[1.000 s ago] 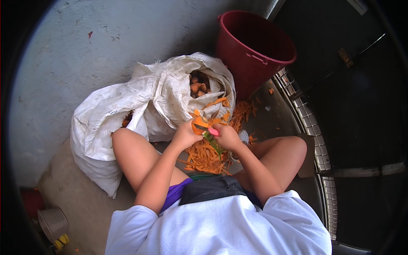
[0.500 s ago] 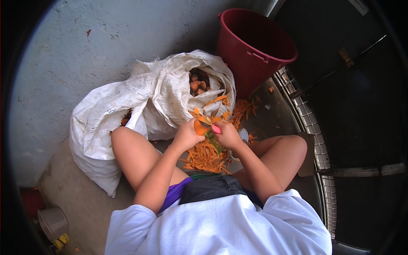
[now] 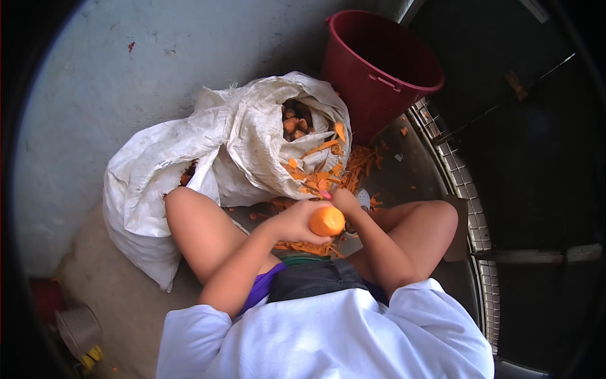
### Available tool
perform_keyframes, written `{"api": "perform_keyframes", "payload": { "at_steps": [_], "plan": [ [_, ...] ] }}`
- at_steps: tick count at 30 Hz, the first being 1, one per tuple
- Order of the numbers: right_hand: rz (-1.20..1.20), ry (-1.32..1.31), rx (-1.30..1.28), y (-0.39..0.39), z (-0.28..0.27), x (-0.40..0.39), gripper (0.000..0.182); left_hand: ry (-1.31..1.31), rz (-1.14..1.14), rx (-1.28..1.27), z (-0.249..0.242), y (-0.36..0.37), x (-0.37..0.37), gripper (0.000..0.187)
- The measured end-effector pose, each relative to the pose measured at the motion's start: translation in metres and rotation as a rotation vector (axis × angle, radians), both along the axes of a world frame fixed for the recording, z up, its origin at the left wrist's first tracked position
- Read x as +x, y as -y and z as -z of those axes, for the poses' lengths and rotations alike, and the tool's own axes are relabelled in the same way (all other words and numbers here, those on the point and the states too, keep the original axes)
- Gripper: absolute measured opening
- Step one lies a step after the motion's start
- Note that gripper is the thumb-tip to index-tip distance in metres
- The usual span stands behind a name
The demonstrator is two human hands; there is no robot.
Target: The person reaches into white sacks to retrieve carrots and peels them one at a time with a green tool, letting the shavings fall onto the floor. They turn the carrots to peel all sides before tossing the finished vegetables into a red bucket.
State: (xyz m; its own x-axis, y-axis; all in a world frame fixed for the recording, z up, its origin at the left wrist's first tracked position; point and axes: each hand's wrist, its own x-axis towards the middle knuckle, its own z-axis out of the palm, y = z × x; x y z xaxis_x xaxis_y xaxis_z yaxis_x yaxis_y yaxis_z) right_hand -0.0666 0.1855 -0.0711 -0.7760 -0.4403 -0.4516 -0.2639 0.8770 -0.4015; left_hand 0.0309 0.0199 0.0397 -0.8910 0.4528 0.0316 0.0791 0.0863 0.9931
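Note:
My left hand [image 3: 295, 221] is wrapped round a peeled carrot [image 3: 327, 222], whose pale orange rounded end faces up toward me. Just beyond it, my right hand [image 3: 344, 201] is closed on a knife [image 3: 325, 195] with a pink handle; its dark blade points away to the left and is partly lost against the orange scraps. Orange peelings [image 3: 303, 248] lie on the floor beneath both hands. More peel strips [image 3: 322, 175] rest on the near side of the open white sack.
A white woven sack [image 3: 252, 145] holds unpeeled carrots [image 3: 295, 123]. Another white sack [image 3: 142, 189] leans beside it at left. Behind them stands a red bucket [image 3: 379, 95]. A dark door [image 3: 536, 158] is at right, a perforated basket [image 3: 79, 328] at lower left.
The carrot has tilted so its end points up at me, and my left hand has moved slightly nearer. My right hand with the knife has shifted to the far side of it.

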Motion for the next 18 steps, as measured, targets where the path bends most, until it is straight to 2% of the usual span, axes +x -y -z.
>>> {"api": "perform_keyframes", "payload": {
  "at_steps": [1, 2, 6, 8, 11, 12, 14, 17, 18],
  "plan": [
    [-0.027, 0.116, -0.041, -0.008, 0.023, -0.001, 0.026, -0.052, 0.001, -0.037, -0.002, -0.006, 0.001, 0.043],
    [-0.116, 0.124, -0.08, -0.012, 0.046, 0.0, 0.026, 0.011, -0.058, 0.039, 0.003, -0.008, 0.003, 0.041],
    [-0.327, 0.185, -0.29, -0.018, 0.136, 0.012, 0.027, 0.017, -0.067, -0.088, 0.009, 0.008, 0.0, 0.042],
    [-0.461, 0.132, -0.325, -0.016, 0.159, 0.019, 0.028, 0.03, -0.124, -0.095, 0.012, 0.009, 0.001, 0.042],
    [-0.473, 0.129, -0.215, -0.019, 0.175, 0.021, 0.027, 0.053, -0.121, -0.234, 0.027, 0.008, -0.004, 0.042],
    [-0.448, 0.158, -0.112, -0.018, 0.156, 0.021, 0.027, 0.064, -0.115, -0.302, 0.034, 0.009, -0.004, 0.042],
    [-0.356, 0.264, 0.188, -0.006, 0.091, 0.02, 0.027, 0.13, 0.086, -0.821, 0.038, 0.012, -0.004, 0.042],
    [-0.416, 0.243, 0.274, -0.006, 0.065, 0.015, 0.031, 0.235, 0.395, -1.53, 0.074, 0.009, -0.002, 0.043],
    [-0.403, 0.243, 0.264, -0.009, 0.063, 0.015, 0.032, 0.319, 0.483, -1.625, 0.072, 0.002, -0.003, 0.042]
  ]
}}
